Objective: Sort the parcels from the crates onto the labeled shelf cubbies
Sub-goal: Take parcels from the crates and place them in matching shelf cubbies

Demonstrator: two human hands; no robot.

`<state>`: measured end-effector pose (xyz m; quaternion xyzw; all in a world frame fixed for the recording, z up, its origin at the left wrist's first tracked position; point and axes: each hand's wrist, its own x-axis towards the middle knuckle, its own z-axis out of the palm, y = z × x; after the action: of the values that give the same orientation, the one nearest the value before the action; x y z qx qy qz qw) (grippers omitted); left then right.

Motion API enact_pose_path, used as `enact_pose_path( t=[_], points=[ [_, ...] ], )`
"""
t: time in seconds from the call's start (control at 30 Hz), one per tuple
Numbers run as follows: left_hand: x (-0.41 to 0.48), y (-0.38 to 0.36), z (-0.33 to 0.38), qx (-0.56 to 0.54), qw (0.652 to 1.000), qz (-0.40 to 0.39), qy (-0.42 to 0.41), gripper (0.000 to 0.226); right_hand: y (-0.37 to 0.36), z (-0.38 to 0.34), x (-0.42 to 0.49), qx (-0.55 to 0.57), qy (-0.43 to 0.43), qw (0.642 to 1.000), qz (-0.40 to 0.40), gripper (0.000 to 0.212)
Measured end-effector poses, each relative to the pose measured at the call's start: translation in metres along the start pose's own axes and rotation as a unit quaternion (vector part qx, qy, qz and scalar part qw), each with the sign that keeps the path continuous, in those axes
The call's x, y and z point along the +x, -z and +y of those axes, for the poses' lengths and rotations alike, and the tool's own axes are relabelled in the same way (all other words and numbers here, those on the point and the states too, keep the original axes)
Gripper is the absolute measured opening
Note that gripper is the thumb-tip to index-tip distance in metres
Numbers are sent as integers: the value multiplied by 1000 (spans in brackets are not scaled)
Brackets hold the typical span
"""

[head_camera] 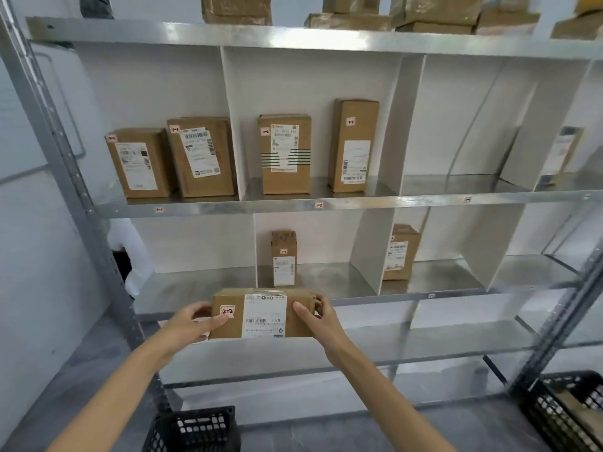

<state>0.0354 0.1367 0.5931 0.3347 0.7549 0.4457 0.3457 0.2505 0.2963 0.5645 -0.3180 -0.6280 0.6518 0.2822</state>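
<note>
Head view: a metal shelf rack [391, 201] with white dividers is being faced, against a pale wall. Black crates are sitting on the floor at near left [195, 429] and near right [561, 406].

A brown parcel [261, 313] is being held just in front of the lower shelf edge. Its left end is being gripped by the left hand [192, 324] and its right end by the right hand [321, 316], fingers curled round the far side.

Placing is judged to be in hand. The sticker [227, 311] is being read as 2-2, though it is blurred. The lower middle cubby, where a small parcel [284, 257] is standing, is being taken as the likely slot. The parcel should be slid in beside that one, label outward, without it being knocked.

The parcel is being held lengthways. A white shipping label [265, 316] with barcodes is being shown toward the camera, and tape is showing along the top.
</note>
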Motion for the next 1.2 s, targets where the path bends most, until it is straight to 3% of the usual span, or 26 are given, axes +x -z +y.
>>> enact_pose_path(
  t=[0.23, 0.63, 0.93, 1.2],
  points=[
    [26, -53, 31, 21, 998, 14, -54, 32, 53, 0, -19, -14, -10, 998, 62, 53],
    [70, -211, 105, 47, 989, -83, -110, 24, 216, 1, -33, -40, -3, 976, 212, 51],
    [118, -363, 153, 47, 979, -160, -113, 29, 383, 10, -29, -70, -15, 968, 243, 35],
    [138, -430, 170, 7, 990, -113, -79, 25, 460, 11, 10, -93, -21, 975, 199, 40]
  ],
)
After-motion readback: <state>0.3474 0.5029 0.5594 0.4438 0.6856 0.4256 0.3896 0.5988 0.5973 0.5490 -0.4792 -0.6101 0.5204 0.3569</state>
